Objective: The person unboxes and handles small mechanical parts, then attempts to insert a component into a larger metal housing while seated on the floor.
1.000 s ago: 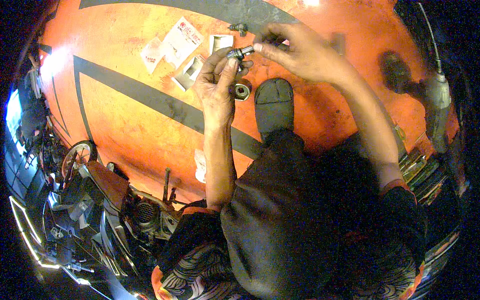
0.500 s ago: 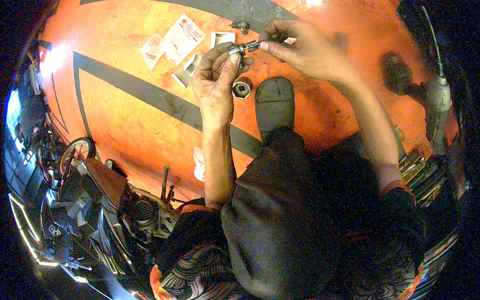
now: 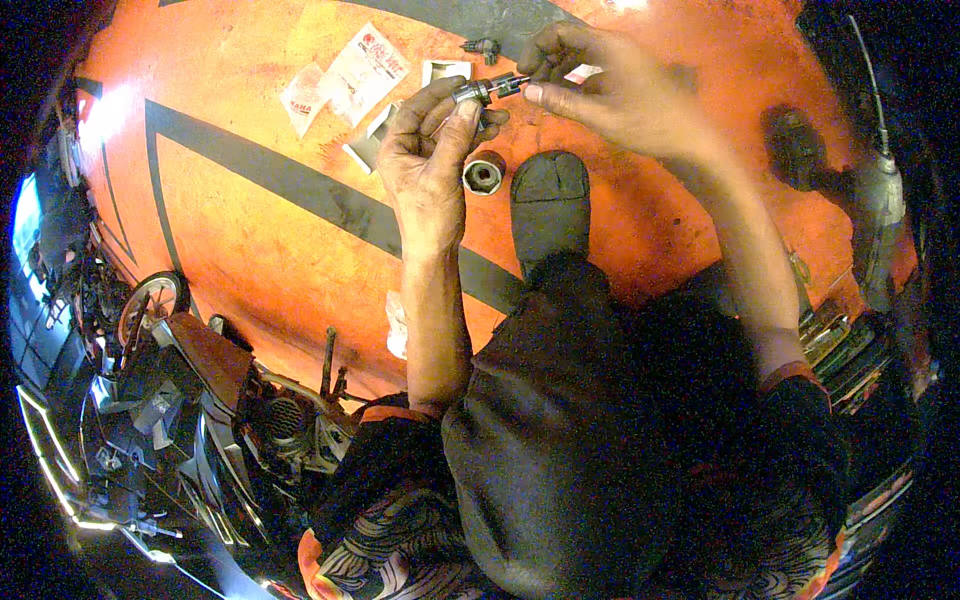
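Observation:
In front of me, my left hand [image 3: 432,150] is closed around a small cylindrical metal part [image 3: 474,92], pinched between thumb and fingers. A dark, narrower section and a thin tip stick out of its right side. The thumb and fingertips of my right hand [image 3: 585,85] meet at that tip, and the hand is slightly blurred. Just below the part, a round silver-rimmed piece with a dark hollow centre [image 3: 483,178] sits on the floor. A small black fitting [image 3: 485,48] lies beyond my hands.
Two printed clear bags [image 3: 366,72] [image 3: 304,102] and open white boxes [image 3: 445,72] [image 3: 368,148] lie on the orange floor [image 3: 270,130] with dark stripes. My dark shoe [image 3: 550,205] is nearby. A partly stripped motorcycle [image 3: 230,390] stands at the left, tools [image 3: 830,340] at the right.
My right hand has shifted slightly to the right, and more of the thin tip shows between the hands. My left hand keeps its hold on the metal part.

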Tool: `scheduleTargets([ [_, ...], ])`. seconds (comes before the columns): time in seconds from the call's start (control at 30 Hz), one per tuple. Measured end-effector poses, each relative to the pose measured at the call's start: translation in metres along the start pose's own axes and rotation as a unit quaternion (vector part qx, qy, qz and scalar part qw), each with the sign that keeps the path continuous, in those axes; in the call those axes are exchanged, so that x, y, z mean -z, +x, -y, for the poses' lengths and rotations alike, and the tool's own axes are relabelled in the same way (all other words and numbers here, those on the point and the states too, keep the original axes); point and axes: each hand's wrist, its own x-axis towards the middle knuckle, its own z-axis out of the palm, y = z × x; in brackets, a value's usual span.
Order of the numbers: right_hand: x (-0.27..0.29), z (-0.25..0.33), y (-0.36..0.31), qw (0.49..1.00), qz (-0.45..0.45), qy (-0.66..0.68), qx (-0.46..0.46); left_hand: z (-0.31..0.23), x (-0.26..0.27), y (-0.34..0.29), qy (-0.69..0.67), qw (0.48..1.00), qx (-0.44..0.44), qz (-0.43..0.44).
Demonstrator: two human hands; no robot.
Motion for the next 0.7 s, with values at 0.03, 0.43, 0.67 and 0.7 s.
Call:
scheduleTargets([
  [0.03, 0.0007, -0.0008, -0.0003, 1.000, 0.004, -0.001, -0.004, -0.0013, -0.0012, 0.0002, -0.003, 1.000, 0.002, 0.001],
  [0.43, -0.0022, -0.0046, -0.0003, 0.998, 0.017, 0.039, -0.049, -0.0015, -0.0038, 0.0008, -0.003, 1.000, 0.005, 0.005],
  [0.67, -0.0020, -0.0065, -0.0005, 0.998, 0.000, 0.025, -0.050, 0.0017, -0.0030, 0.0022, -0.014, 1.000, 0.005, 0.016],
  [0.7, -0.0031, -0.0049, -0.0010, 0.998, -0.019, 0.031, -0.046, 0.0008, -0.0027, 0.0019, -0.012, 1.000, 0.002, 0.015],
])
